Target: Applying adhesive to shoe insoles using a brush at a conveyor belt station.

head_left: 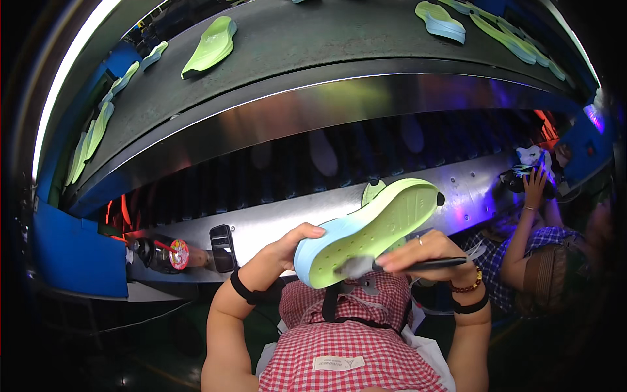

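A light-green and pale-blue shoe sole (392,219) is tilted in front of my chest. My left hand (295,243) is closed on its blue side wall, near the heel end. In my right hand (428,251) is a brush (443,264) with a dark handle, gripped between closed fingers. Its pale, blurred bristles lie against the green face of the sole near the heel, where small holes dot the surface. Behind the held sole, part of a second green sole (372,192) shows; most of it is hidden.
Beyond the metal ledge runs a dark conveyor belt (281,52) carrying a green sole (212,46) and several others. A phone (223,249) and a drink cup with a straw (177,255) stand at left. At right, a co-worker's hand (535,186) touches a shoe part.
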The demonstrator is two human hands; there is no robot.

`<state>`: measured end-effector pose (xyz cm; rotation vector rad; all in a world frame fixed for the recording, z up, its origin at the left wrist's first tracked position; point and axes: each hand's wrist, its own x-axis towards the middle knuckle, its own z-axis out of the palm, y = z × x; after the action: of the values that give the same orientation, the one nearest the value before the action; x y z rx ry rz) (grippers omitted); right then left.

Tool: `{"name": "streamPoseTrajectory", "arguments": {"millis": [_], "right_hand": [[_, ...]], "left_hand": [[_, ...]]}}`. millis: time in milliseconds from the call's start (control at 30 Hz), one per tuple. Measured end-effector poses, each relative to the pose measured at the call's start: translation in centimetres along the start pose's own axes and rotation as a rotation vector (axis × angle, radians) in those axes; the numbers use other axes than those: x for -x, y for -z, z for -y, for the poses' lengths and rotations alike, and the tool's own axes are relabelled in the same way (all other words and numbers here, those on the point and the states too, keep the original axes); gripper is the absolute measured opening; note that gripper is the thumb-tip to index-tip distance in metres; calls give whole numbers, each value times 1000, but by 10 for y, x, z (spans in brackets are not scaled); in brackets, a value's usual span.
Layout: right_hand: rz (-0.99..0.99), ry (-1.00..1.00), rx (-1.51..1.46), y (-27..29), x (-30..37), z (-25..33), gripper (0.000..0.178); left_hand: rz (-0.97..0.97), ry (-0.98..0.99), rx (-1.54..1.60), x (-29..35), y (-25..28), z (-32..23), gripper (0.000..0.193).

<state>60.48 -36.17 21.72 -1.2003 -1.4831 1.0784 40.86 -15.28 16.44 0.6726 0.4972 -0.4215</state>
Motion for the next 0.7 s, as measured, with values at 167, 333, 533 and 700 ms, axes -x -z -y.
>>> {"name": "streamPoseTrajectory", "arguments": {"millis": [167,333,533,700], "right_hand": [[51,-25,36,-1,10,-3,25],[-216,5,-26,-9,9,-9,23],[-334,-150,-126,-11,21,-12,21],[-212,-80,-27,-22,18,-10,21]], "left_hand": [[-33,-148,105,3,10,8,69],[39,-288,310,15,13,10,67],[107,-400,407,27,35,21,70],[475,-396,723,30,72,27,71]]}}
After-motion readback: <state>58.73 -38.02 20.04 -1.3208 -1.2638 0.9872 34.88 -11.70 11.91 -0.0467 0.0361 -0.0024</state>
